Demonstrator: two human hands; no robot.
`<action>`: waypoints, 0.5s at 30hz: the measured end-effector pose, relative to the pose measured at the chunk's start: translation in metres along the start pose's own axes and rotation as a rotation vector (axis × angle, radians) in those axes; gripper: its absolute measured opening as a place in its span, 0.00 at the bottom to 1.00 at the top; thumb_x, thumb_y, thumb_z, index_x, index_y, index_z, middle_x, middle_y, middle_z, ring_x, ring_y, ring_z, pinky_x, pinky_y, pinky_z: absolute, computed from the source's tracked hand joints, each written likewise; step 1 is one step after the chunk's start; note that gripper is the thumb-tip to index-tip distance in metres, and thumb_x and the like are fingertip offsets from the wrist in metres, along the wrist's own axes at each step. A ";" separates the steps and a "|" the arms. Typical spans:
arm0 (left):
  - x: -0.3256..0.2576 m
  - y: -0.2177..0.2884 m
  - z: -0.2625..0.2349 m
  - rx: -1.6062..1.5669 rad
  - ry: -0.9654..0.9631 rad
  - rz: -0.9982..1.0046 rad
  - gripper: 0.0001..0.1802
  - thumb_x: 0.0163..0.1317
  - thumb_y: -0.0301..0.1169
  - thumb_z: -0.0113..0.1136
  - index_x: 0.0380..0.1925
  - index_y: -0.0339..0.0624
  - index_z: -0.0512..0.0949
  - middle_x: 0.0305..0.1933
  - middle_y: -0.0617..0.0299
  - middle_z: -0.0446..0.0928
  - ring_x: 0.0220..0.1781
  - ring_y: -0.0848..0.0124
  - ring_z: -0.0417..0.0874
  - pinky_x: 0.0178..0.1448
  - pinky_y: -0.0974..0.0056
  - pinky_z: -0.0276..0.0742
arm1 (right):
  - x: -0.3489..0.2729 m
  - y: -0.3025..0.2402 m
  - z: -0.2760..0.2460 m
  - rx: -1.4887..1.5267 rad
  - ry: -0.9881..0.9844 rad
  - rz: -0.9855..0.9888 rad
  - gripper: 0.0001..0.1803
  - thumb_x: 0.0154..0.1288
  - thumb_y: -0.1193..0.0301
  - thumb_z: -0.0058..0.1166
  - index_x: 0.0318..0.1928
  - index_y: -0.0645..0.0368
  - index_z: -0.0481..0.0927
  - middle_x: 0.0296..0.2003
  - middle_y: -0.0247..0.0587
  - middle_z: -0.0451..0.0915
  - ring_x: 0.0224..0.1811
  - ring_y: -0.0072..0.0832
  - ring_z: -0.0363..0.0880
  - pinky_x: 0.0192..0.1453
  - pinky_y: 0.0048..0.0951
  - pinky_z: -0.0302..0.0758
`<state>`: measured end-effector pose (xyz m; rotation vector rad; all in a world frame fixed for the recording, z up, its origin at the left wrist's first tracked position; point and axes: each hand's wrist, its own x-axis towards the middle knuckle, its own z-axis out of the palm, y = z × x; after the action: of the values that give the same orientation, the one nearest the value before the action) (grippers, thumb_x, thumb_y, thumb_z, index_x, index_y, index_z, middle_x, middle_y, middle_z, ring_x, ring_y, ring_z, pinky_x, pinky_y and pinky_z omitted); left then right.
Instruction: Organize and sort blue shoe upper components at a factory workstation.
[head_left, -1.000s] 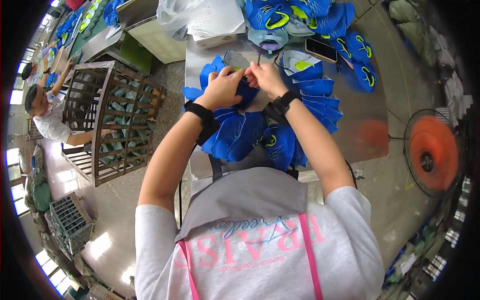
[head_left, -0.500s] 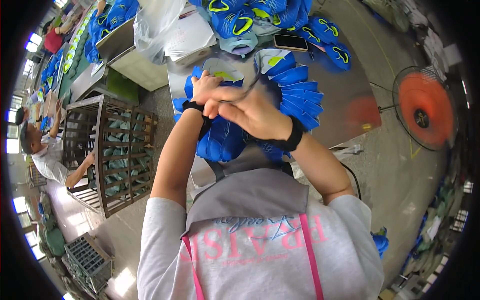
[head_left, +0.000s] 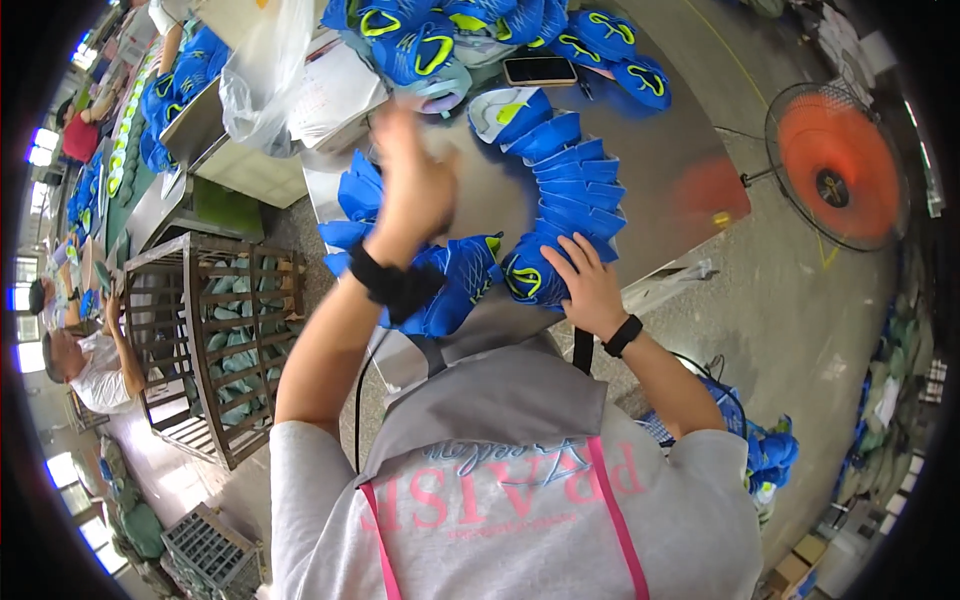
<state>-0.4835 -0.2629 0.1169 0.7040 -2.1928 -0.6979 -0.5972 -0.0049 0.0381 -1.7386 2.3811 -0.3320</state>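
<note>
Blue shoe uppers with yellow-green collars lie overlapped in a curved row (head_left: 580,180) on the right of the metal table. My right hand (head_left: 590,285) rests at the near end of this row, fingers spread over the blue upper (head_left: 535,275) there. Above the left part of the table, my left hand (head_left: 412,185) is smeared by motion, so its fingers cannot be read. Beneath and beside it, more blue uppers (head_left: 358,190) fan out on the left. Another upper (head_left: 465,280) lies near the table's front edge, partly behind my left wristband.
At the table's (head_left: 680,170) back are a heap of blue shoe uppers (head_left: 415,45), a phone (head_left: 540,71), white papers (head_left: 335,95) and a plastic bag (head_left: 265,75). An orange fan (head_left: 835,165) stands right. To the left, a person (head_left: 95,365) is beside a slatted crate (head_left: 205,350).
My hands were crossed over the left uppers, with a thin dark strand by the right one. Now they are apart: the right lies on the right row's near end, the left is raised.
</note>
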 end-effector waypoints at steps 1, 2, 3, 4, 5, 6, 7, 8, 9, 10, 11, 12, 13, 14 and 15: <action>-0.020 0.027 0.012 -0.240 -0.307 -0.007 0.42 0.48 0.30 0.60 0.60 0.27 0.51 0.56 0.33 0.59 0.56 0.44 0.65 0.62 0.51 0.59 | -0.002 0.009 0.001 0.026 0.034 -0.029 0.43 0.41 0.78 0.55 0.63 0.41 0.61 0.60 0.40 0.62 0.65 0.41 0.55 0.49 0.48 0.66; -0.054 0.033 0.035 -0.193 -0.460 0.003 0.42 0.48 0.30 0.60 0.60 0.25 0.50 0.57 0.34 0.59 0.55 0.45 0.65 0.61 0.49 0.60 | -0.001 0.010 -0.003 0.020 0.096 -0.047 0.40 0.42 0.79 0.53 0.61 0.41 0.64 0.57 0.38 0.65 0.60 0.40 0.60 0.43 0.42 0.67; -0.091 0.026 0.059 -0.137 -0.606 0.011 0.43 0.48 0.31 0.60 0.60 0.22 0.49 0.57 0.35 0.59 0.55 0.45 0.65 0.60 0.48 0.61 | 0.001 0.010 -0.008 0.025 0.103 -0.060 0.40 0.42 0.79 0.53 0.61 0.41 0.64 0.57 0.38 0.65 0.60 0.40 0.60 0.43 0.42 0.67; -0.115 0.021 0.074 -0.039 -0.688 0.031 0.45 0.47 0.34 0.62 0.59 0.20 0.49 0.56 0.37 0.62 0.55 0.47 0.66 0.60 0.49 0.60 | 0.002 0.013 -0.012 -0.006 0.076 -0.053 0.38 0.43 0.79 0.53 0.60 0.41 0.66 0.57 0.38 0.66 0.57 0.40 0.62 0.43 0.41 0.67; -0.128 0.014 0.087 0.060 -0.772 0.052 0.48 0.46 0.36 0.63 0.59 0.17 0.49 0.54 0.38 0.66 0.55 0.49 0.66 0.60 0.50 0.60 | 0.004 0.017 -0.014 -0.035 0.047 -0.043 0.36 0.43 0.79 0.52 0.58 0.42 0.68 0.56 0.37 0.66 0.53 0.39 0.64 0.42 0.41 0.67; -0.130 0.007 0.095 0.062 -0.783 0.063 0.48 0.46 0.36 0.63 0.59 0.17 0.49 0.54 0.38 0.66 0.55 0.49 0.66 0.60 0.50 0.60 | 0.003 0.020 -0.017 -0.112 0.061 -0.028 0.33 0.44 0.78 0.53 0.56 0.41 0.71 0.55 0.36 0.67 0.48 0.38 0.65 0.41 0.40 0.66; -0.131 -0.002 0.101 0.315 -0.733 0.200 0.43 0.45 0.39 0.64 0.57 0.24 0.57 0.52 0.43 0.69 0.54 0.51 0.67 0.61 0.51 0.58 | 0.004 0.026 -0.021 -0.108 0.067 -0.015 0.33 0.44 0.78 0.53 0.56 0.41 0.71 0.55 0.36 0.67 0.48 0.38 0.65 0.41 0.40 0.66; -0.133 -0.008 0.104 0.562 -0.672 0.333 0.39 0.44 0.42 0.64 0.55 0.30 0.65 0.49 0.48 0.73 0.54 0.54 0.68 0.61 0.52 0.56 | 0.004 0.034 -0.025 -0.160 0.056 0.006 0.32 0.44 0.77 0.53 0.55 0.40 0.72 0.54 0.35 0.67 0.48 0.37 0.65 0.42 0.40 0.65; -0.129 -0.013 0.106 0.560 -0.680 0.339 0.39 0.44 0.42 0.64 0.55 0.30 0.65 0.49 0.48 0.73 0.54 0.54 0.68 0.61 0.52 0.56 | 0.004 0.045 -0.030 -0.213 0.045 0.020 0.31 0.44 0.77 0.53 0.54 0.40 0.72 0.53 0.35 0.68 0.48 0.37 0.65 0.42 0.40 0.65; -0.122 -0.021 0.107 0.510 -0.848 0.280 0.32 0.43 0.45 0.64 0.48 0.39 0.72 0.45 0.54 0.76 0.53 0.56 0.69 0.61 0.52 0.54 | 0.003 0.056 -0.033 -0.244 0.062 0.039 0.30 0.44 0.77 0.54 0.52 0.39 0.73 0.53 0.34 0.69 0.47 0.36 0.65 0.44 0.40 0.65; -0.116 -0.027 0.107 0.457 -1.015 0.219 0.25 0.42 0.47 0.63 0.41 0.47 0.78 0.41 0.59 0.78 0.51 0.58 0.69 0.61 0.51 0.52 | 0.002 0.068 -0.038 -0.239 0.042 0.032 0.31 0.44 0.78 0.54 0.52 0.39 0.73 0.53 0.34 0.69 0.47 0.36 0.65 0.44 0.40 0.65; -0.112 -0.032 0.106 0.498 -1.026 0.252 0.14 0.43 0.47 0.61 0.27 0.53 0.80 0.37 0.63 0.79 0.49 0.59 0.70 0.59 0.47 0.53 | 0.003 0.079 -0.040 -0.248 0.045 0.016 0.32 0.44 0.78 0.54 0.53 0.39 0.73 0.53 0.34 0.69 0.47 0.36 0.65 0.45 0.39 0.65; -0.110 -0.035 0.105 0.499 -1.031 0.258 0.14 0.43 0.47 0.61 0.27 0.53 0.80 0.37 0.63 0.79 0.49 0.59 0.70 0.59 0.47 0.53 | 0.004 0.090 -0.041 -0.258 0.048 -0.001 0.32 0.43 0.79 0.54 0.53 0.39 0.73 0.54 0.35 0.68 0.48 0.36 0.65 0.45 0.39 0.64; -0.101 -0.031 0.104 0.426 -0.985 0.167 0.15 0.43 0.46 0.60 0.28 0.51 0.80 0.35 0.63 0.79 0.49 0.60 0.70 0.59 0.45 0.51 | 0.004 0.100 -0.040 -0.259 0.051 0.011 0.32 0.43 0.79 0.54 0.53 0.39 0.73 0.54 0.35 0.68 0.48 0.36 0.65 0.45 0.39 0.64; -0.092 -0.026 0.104 0.354 -0.937 0.077 0.16 0.43 0.46 0.59 0.28 0.49 0.80 0.32 0.63 0.79 0.49 0.61 0.71 0.60 0.44 0.50 | 0.004 0.110 -0.039 -0.225 0.044 -0.030 0.33 0.43 0.79 0.54 0.54 0.39 0.73 0.54 0.36 0.68 0.50 0.38 0.65 0.47 0.39 0.64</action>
<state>-0.5012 -0.1928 -0.0047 0.4964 -3.2410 -0.6814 -0.7098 0.0269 0.0450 -1.8808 2.5098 -0.1106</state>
